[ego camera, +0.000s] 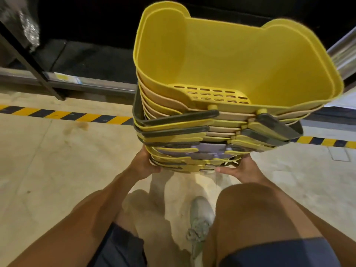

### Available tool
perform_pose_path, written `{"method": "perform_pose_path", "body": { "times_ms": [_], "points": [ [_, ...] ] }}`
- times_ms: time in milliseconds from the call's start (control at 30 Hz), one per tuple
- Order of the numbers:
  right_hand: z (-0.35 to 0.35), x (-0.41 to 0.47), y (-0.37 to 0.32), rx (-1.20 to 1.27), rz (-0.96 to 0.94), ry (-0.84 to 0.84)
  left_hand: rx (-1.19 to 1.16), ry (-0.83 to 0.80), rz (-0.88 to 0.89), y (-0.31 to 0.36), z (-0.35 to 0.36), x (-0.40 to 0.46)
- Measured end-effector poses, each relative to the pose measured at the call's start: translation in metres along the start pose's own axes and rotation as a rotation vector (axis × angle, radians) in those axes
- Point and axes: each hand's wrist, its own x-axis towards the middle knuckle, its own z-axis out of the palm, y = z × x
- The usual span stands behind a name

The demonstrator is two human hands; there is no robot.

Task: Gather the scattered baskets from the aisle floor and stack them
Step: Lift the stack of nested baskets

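Note:
A tall stack of nested yellow baskets [231, 60] with folded black and yellow handles rises in front of me, leaning slightly away. My left hand [145, 163] grips the lowest rim of the stack on its left side. My right hand [243, 169] holds the same bottom rim on the right, fingers pressed under the edge. The topmost basket is empty. The base of the stack is hidden behind the rims, so I cannot tell whether it rests on the floor.
Pale concrete floor [57, 160] with a yellow-and-black hazard stripe [67, 115] running across. A dark low shelf [86, 60] with a metal edge stands behind it. My raised knee [250, 205] and a grey shoe [201, 214] sit below the stack.

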Motion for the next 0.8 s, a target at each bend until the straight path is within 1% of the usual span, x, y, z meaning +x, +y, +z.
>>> {"method": "perform_pose_path", "body": {
  "times_ms": [167,333,467,533,600,633,700,733,800],
  "points": [
    [-0.006,-0.001,-0.011,-0.078,0.064,-0.085,0.049,-0.112,0.033,0.014,-0.013,-0.005],
    [-0.007,0.002,-0.006,-0.094,0.067,-0.092,0.043,-0.171,0.016,0.019,-0.017,-0.007],
    [-0.005,0.003,-0.006,-0.014,0.069,-0.103,-0.041,-0.136,0.054,0.016,-0.012,-0.004],
    [-0.005,0.000,0.000,0.014,0.085,-0.100,-0.065,-0.161,0.066,0.016,-0.007,-0.003],
    [-0.006,0.001,0.000,0.012,0.057,-0.055,-0.158,-0.132,0.142,0.015,-0.001,-0.005],
    [-0.008,0.003,-0.002,0.016,0.043,-0.032,-0.159,-0.095,0.193,0.015,0.001,-0.005],
    [-0.011,0.006,0.001,0.035,0.034,0.000,-0.239,-0.067,0.245,0.009,0.005,-0.004],
    [-0.011,0.007,0.002,0.037,0.030,0.004,-0.283,-0.057,0.243,0.006,0.005,-0.002],
    [-0.006,0.008,0.002,0.046,0.011,0.007,-0.286,-0.038,0.228,0.002,0.002,-0.002]
  ]
}}
